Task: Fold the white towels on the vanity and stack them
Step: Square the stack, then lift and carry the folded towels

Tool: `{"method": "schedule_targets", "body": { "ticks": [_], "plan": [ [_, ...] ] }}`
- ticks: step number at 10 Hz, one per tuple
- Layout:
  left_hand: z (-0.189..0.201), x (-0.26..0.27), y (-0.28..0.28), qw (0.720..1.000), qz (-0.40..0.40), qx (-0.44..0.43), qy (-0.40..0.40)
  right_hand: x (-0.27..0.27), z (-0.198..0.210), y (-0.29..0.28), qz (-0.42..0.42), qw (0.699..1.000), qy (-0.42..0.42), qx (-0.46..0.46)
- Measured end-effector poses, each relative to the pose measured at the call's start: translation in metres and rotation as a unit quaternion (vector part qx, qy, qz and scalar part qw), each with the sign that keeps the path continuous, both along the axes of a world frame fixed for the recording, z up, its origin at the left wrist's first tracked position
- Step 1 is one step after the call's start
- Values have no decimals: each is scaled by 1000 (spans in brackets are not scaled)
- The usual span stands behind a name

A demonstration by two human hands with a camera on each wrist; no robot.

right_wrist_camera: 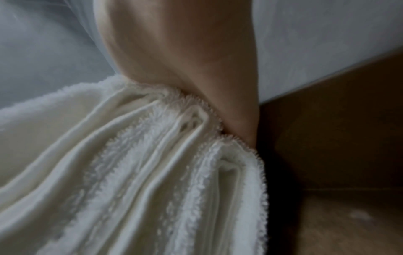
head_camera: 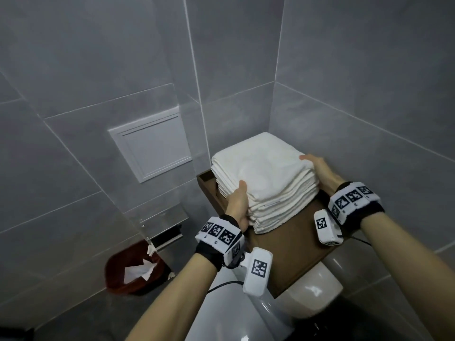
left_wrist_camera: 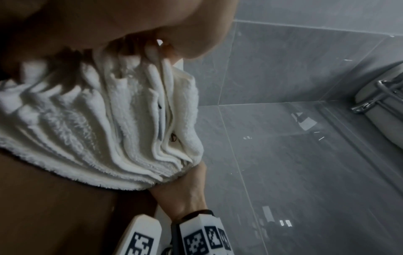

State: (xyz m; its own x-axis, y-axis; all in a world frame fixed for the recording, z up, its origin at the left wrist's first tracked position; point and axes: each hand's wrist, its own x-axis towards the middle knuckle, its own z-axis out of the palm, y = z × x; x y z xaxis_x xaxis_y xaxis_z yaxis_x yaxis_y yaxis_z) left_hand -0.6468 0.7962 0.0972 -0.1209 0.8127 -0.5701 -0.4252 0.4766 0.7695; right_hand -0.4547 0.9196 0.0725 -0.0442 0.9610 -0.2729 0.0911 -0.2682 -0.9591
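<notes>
A thick stack of folded white towels [head_camera: 263,178] sits on a brown wooden shelf [head_camera: 293,244] in the corner above the toilet. My left hand [head_camera: 239,200] grips the stack's near left side, thumb on top and fingers hidden under the layers. My right hand [head_camera: 316,166] grips the right side, thumb tip on the top towel. In the left wrist view the palm [left_wrist_camera: 130,22] presses the towel edges [left_wrist_camera: 98,129], and my right hand [left_wrist_camera: 183,193] shows beyond. In the right wrist view my right hand [right_wrist_camera: 185,60] squeezes the towel layers [right_wrist_camera: 130,172] beside the shelf [right_wrist_camera: 327,138].
A white toilet [head_camera: 307,299] stands below the shelf. A dark red bin [head_camera: 133,271] with tissue sits on the floor at the left, under a paper holder [head_camera: 167,232]. Grey tiled walls with a white access panel [head_camera: 150,143] close in behind and to the right.
</notes>
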Motion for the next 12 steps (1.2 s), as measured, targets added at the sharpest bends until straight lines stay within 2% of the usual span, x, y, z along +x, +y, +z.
{"method": "schedule_targets", "body": {
  "ticks": [2, 3, 4, 5, 6, 7, 8, 10, 11, 12],
  "plan": [
    [-7, -5, 12, 1000, 18, 5, 22, -2, -3, -11, -4, 999, 50, -12],
    [-6, -3, 10, 996, 9, -5, 86, -3, 1, -13, 31, 998, 38, -28],
    [2, -2, 5, 949, -4, 83, 304, -1, 16, -14, 63, 995, -74, 9],
    [13, -6, 8, 823, -13, 206, 529, -4, 33, -16, 98, 950, -253, 155],
    [16, -15, 24, 671, -168, 203, 693, -23, 45, -21, 117, 897, -332, 269],
    [5, -25, 38, 610, -311, 130, 717, -44, 40, -17, 234, 825, -418, 299],
    [-13, -31, 42, 613, -318, 112, 714, -53, 21, -10, 302, 766, -502, 264],
    [-26, -28, 45, 628, -306, 82, 711, -53, -6, -6, 276, 754, -529, 274],
    [-21, -26, 42, 648, -297, 88, 695, -54, -2, -4, 277, 770, -517, 251],
    [-4, -42, 31, 725, -139, 199, 645, -60, 21, -11, 189, 874, -374, 246]
  ]
}}
